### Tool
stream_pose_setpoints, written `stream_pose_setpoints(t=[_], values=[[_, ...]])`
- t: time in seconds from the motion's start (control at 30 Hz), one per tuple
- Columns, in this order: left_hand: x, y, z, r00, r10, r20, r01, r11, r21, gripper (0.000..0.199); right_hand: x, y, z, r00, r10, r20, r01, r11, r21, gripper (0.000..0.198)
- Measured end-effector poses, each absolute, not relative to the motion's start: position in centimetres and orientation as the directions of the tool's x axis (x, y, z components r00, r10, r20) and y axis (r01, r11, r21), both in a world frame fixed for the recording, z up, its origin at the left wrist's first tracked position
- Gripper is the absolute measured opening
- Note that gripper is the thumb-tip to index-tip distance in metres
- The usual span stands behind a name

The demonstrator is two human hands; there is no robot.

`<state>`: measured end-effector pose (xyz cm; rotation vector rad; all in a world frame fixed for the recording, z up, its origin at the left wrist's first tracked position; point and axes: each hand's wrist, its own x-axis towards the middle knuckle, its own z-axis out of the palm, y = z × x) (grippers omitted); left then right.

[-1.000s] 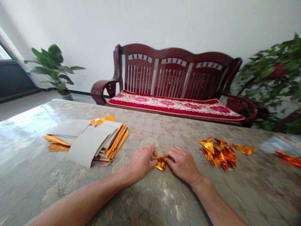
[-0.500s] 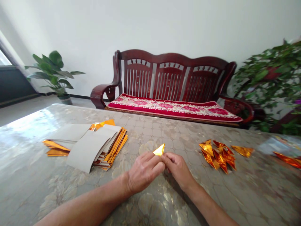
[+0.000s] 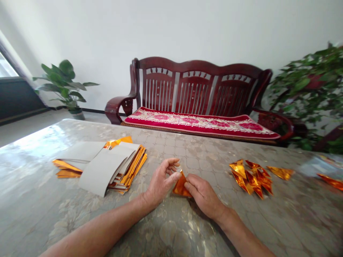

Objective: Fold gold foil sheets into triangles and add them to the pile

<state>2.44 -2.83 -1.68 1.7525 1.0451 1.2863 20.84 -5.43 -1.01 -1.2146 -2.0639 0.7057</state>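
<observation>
Between my hands is a folded triangle of gold foil paper [image 3: 181,187], one point upward. My right hand [image 3: 203,192] pinches its right side between thumb and fingers. On the other side, my left hand [image 3: 164,180] has its fingers raised and apart, with the thumb tip close to the triangle's upper edge; whether it touches is unclear. To the right lies a pile of folded gold foil pieces [image 3: 252,179], and a single folded triangle [image 3: 281,172] sits just beyond it. A stack of foil paper sheets [image 3: 103,164], grey backs showing, lies on the left.
The table [image 3: 171,228] has a glossy patterned cover. At its right edge are a clear plastic bag [image 3: 323,165] and another foil piece [image 3: 331,182]. Behind stands a dark wooden bench [image 3: 195,89] with a red floral cushion [image 3: 200,122]. Potted plants [image 3: 63,85] flank it.
My left hand has opened and lifted off the foil triangle. The triangle has turned and come nearer, showing a broader orange face. My right hand keeps its pinch, lower than before.
</observation>
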Motion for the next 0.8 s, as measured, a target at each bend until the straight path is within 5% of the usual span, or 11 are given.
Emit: stream_pose_setpoints(t=[0.2,0.6,0.8], values=[[2.88,-2.29,-1.41,0.285,0.944,0.167,-0.015,-0.169,0.985,0.031,20.98,-5.19,-1.19,-0.441,0.862,0.248,0.573,0.484,-0.662,0.028],[2.78,-2.62,-1.27,0.124,0.971,0.203,0.21,-0.226,0.951,0.027,20.99,-5.15,-1.5,-0.442,0.809,0.387,0.714,0.578,-0.394,0.03],[2.24,-2.0,-1.22,0.267,0.922,0.28,0.363,-0.365,0.857,0.008,21.49,-4.92,-1.52,-0.485,0.769,0.415,0.768,0.602,-0.218,0.03]])
